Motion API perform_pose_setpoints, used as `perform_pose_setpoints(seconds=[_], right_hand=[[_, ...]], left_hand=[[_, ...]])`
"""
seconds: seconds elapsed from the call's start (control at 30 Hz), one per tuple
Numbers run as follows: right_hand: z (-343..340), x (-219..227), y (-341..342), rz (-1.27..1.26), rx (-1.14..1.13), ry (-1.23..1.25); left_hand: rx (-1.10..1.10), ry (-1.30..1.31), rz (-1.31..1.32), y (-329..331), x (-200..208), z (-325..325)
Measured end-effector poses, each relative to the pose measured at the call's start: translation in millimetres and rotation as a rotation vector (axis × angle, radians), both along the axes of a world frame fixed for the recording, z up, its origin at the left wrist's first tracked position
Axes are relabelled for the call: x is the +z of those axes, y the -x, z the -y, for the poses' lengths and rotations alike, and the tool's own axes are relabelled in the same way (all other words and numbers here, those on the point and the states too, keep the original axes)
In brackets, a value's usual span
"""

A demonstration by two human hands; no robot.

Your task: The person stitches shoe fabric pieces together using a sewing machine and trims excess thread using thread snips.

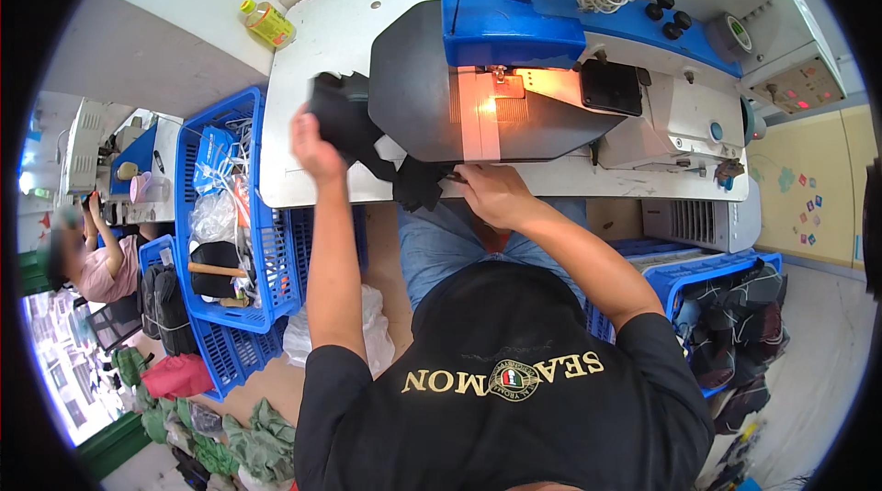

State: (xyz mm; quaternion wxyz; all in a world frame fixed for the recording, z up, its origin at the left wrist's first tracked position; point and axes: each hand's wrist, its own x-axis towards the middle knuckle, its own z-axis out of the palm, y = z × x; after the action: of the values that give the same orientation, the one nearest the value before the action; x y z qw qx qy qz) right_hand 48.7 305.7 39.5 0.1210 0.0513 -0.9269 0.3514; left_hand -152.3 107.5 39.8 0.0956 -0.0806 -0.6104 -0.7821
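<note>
Black fabric between my hands, at the left and near edges of the sewing machine's dark plate.
My left hand, blurred, is curled at the fabric's left side; I cannot tell whether it grips. My right hand is narrowed at the white table's near edge, fingertips beside the cloth, their hold unclear. A yellow-green bottle stands far left.

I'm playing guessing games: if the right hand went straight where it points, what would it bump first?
Probably the black cloth, just left of the right hand; they may already touch, but depth is unclear.
</note>
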Motion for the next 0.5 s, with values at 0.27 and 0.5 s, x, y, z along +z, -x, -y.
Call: perform_pose_setpoints(seconds=[0.27,0.5], right_hand=[[-0.1,72.7,-38.5,-0.263,-0.213,0.45],[-14.5,79.7,-44.0,-0.068,-0.209,0.352]], left_hand=[[-0.62,0.967,-0.983,-77.2,104.6,-35.1],[-0.621,1.067,-0.958,-93.2,107.0,-70.5]])
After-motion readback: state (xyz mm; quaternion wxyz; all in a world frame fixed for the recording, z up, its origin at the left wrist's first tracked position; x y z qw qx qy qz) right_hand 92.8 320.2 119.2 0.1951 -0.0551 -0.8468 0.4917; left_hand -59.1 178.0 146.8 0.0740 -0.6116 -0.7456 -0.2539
